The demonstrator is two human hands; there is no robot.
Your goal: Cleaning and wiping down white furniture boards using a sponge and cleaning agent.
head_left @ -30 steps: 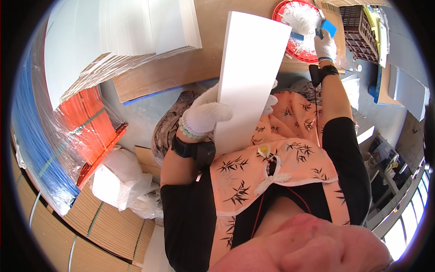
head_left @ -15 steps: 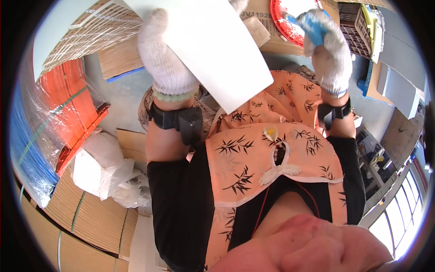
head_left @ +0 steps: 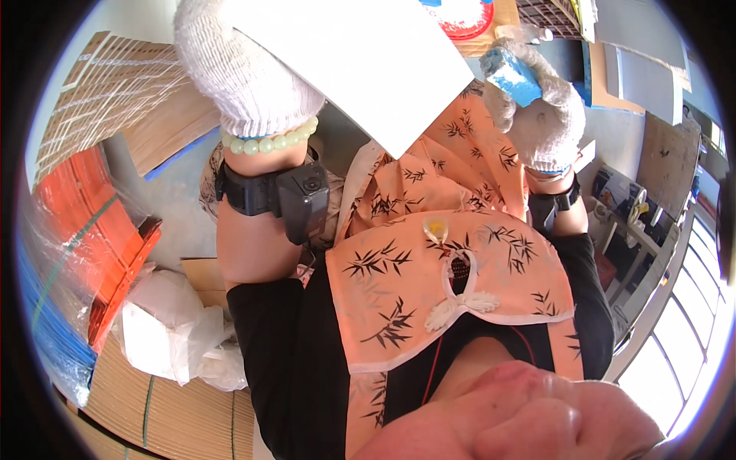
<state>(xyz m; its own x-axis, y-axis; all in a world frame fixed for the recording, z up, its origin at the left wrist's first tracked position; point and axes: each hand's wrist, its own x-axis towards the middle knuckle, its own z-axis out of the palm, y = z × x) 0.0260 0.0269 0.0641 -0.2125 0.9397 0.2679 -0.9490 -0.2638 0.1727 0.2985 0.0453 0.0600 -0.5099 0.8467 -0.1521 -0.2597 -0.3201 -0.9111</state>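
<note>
My left hand (head_left: 244, 73), in a white knitted glove, holds a smooth white panel (head_left: 376, 69) by its left edge. Its fingertips are hidden behind the panel or cut off by the top of the picture. The panel is tilted, one corner pointing down toward my apron. To the right of the panel, my gloved right hand (head_left: 548, 115) is closed around a blue sponge-like block (head_left: 514, 77) with white residue on its end. This block is apart from the panel. Just beyond it lies a red round tub or lid (head_left: 468, 32) with white flaky stuff inside.
A clear plastic bottle (head_left: 527, 33) lies near the red tub. Brown crates (head_left: 548, 17) stand at the far right. Along the left are orange panels (head_left: 69, 218) in plastic wrap, crumpled white plastic bags (head_left: 165, 322) and stacked cardboard (head_left: 188, 418). A workbench (head_left: 663, 172) stands right.
My right hand has drawn back from the red tub with the blue block and turned. My left hand has shifted left with the panel, and the panel's lower corner has risen slightly.
</note>
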